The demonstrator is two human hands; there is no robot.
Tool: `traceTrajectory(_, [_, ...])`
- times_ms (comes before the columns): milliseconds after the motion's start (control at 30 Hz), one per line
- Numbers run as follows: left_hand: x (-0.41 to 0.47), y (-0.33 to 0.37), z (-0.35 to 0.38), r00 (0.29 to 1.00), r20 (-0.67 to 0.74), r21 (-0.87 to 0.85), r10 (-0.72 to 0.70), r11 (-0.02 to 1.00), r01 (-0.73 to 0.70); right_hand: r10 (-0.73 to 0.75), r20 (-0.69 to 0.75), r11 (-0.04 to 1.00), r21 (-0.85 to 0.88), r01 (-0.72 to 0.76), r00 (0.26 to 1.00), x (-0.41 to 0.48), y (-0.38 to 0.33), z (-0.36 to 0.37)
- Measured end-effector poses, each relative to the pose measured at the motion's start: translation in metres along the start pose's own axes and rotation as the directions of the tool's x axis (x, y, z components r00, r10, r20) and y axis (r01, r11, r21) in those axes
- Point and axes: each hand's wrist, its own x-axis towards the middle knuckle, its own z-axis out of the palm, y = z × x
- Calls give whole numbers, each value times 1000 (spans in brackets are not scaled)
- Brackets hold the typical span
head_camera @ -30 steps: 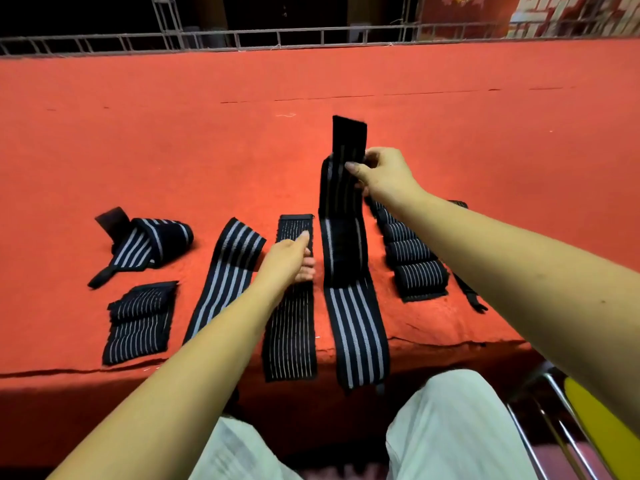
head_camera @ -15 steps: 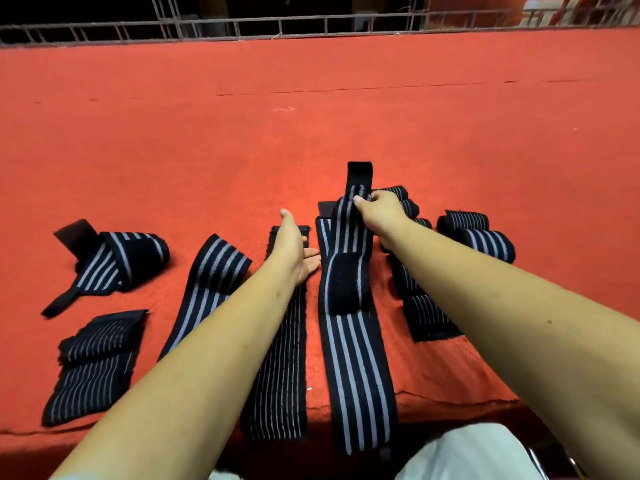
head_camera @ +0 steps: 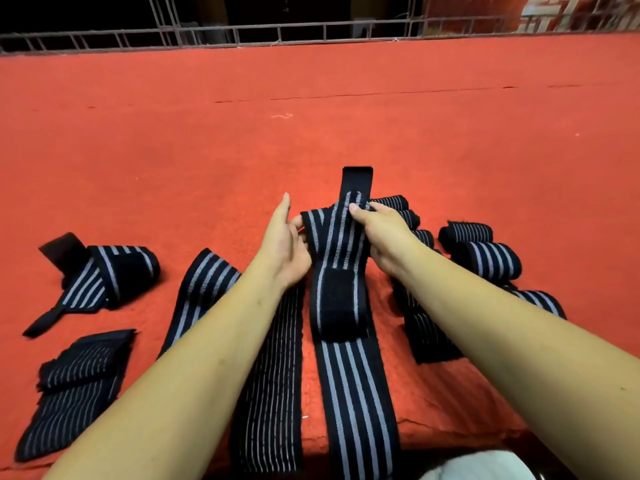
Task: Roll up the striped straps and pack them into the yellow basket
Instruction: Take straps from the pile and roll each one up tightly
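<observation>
I have two grips: left grip (head_camera: 282,247) and right grip (head_camera: 388,233). I count eight striped straps. One is the long strap (head_camera: 349,382) in the middle. Left of the long strap lie four: looped strap (head_camera: 114,271), folded strap (head_camera: 69,386), wide-striped strap (head_camera: 201,292), thin-striped strap (head_camera: 273,393). Right of it lie three: bumpy strap (head_camera: 429,334), small roll (head_camera: 467,232), big roll (head_camera: 491,259). Those three pile up, so I may be off.

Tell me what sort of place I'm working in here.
Probably a carpeted stage or event platform, not a workshop. A red carpet covers the whole raised surface where the striped straps lie, a metal truss rail runs along its far edge, and beyond that it is dark.
</observation>
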Motion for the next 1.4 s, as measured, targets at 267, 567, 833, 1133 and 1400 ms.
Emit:
traceTrajectory(267, [-49, 57, 20, 961, 29, 163, 276, 947, -277, -228, 293, 939, -186, 289, 929, -66, -50, 2])
traceTrajectory(567, [-112, 85, 26, 903, 229, 172, 364, 898, -406, -332, 305, 909, -150, 389, 893, -115, -94, 21])
traceTrajectory(833, [-141, 80, 36, 896, 293, 86, 333, 924, -372, -336, 268, 918, -122, 378, 903, -135, -106, 35])
traceTrajectory(1133, [-150, 78, 49, 876, 183, 165, 446, 865, -474, -385, 38, 900, -205, 385, 922, -150, -94, 50])
traceTrajectory(1400, [-155, 81, 49, 841, 165, 211, 515, 814, -541, -376, 184, 888, -210, 410, 908, -162, -77, 61])
